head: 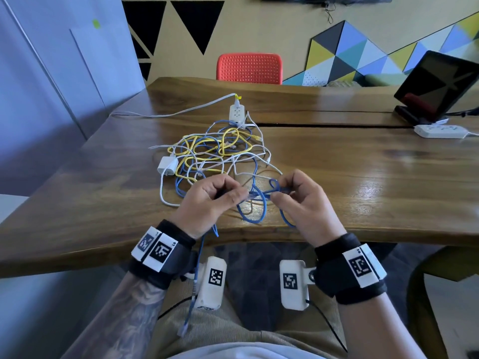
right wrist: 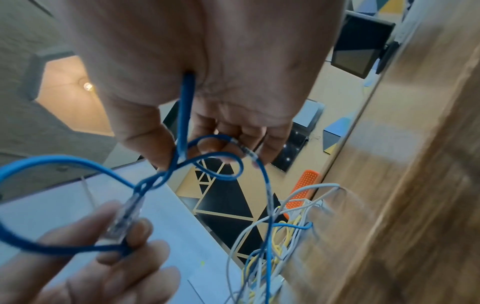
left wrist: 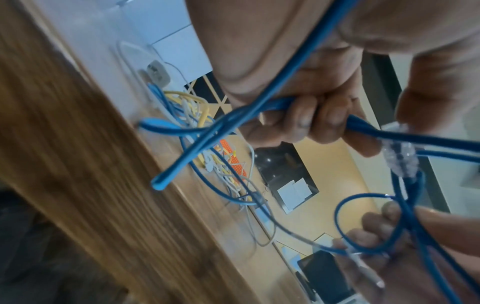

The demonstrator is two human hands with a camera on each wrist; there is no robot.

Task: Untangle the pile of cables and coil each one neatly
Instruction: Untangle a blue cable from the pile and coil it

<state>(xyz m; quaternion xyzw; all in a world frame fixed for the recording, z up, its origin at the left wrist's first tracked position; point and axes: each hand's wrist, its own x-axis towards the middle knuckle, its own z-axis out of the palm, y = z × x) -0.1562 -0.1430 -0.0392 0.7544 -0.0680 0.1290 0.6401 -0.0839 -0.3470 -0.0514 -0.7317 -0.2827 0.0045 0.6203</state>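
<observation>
While the pile of cables (head: pixel 215 149) lay tangled farther up the table (head: pixel 363 177), the blue cable (head: pixel 255 216) hung between both hands at the near edge. The left hand (head: pixel 207 200) pinched its clear plug (right wrist: pixel 124 218), aimed rightward at a small loop (head: pixel 274 185) pinched in the right hand (head: pixel 303 200). Thin, glossy, it drooped in slack loops.
</observation>
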